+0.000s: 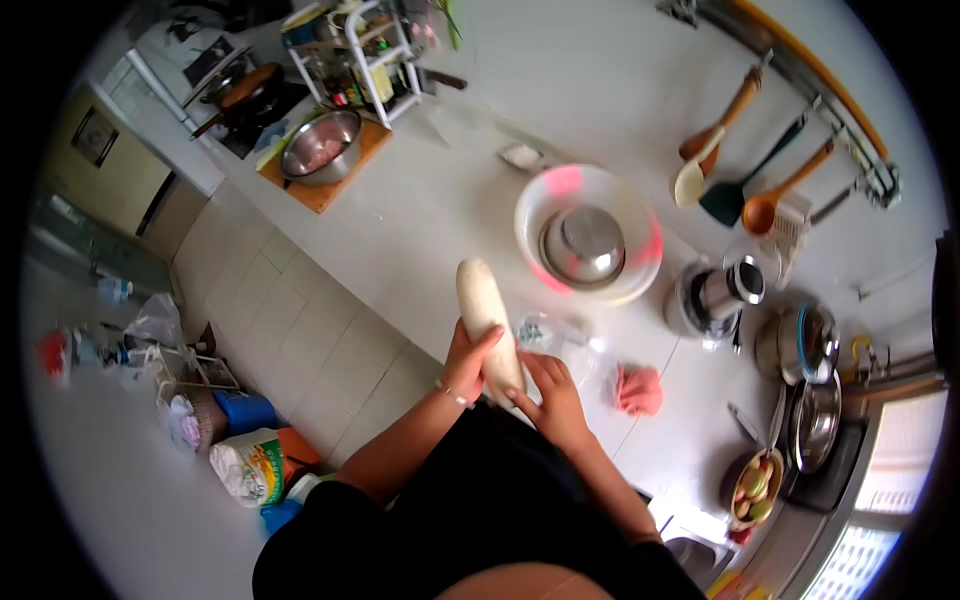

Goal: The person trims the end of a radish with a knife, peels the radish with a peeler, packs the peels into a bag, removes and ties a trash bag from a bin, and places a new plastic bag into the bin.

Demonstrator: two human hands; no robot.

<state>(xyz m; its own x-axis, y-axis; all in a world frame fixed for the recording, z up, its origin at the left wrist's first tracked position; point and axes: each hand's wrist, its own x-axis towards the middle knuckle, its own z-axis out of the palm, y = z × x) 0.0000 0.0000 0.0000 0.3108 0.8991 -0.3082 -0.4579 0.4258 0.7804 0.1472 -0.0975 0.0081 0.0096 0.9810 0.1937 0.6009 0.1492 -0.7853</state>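
Observation:
A long, pale white vegetable [482, 300], like a radish, is held up in front of my body at the counter's edge. My left hand [465, 362] is wrapped round its middle, with the thumb across the front. Against its lower right side, my right hand [552, 400] grips the bottom end between thumb and fingers. Beyond it on the counter stands a white and pink basin [640, 275] with an upturned metal bowl [588, 243] in it. A clear plastic bag [550, 335] lies just right of the vegetable.
At the upper left, a metal bowl of meat [322, 147] stands on a wooden board [318, 197] near a white rack [370, 65]. A pink cloth [638, 389] and a bowl of vegetables [752, 488] are to the right. Utensils hang from a wall rail.

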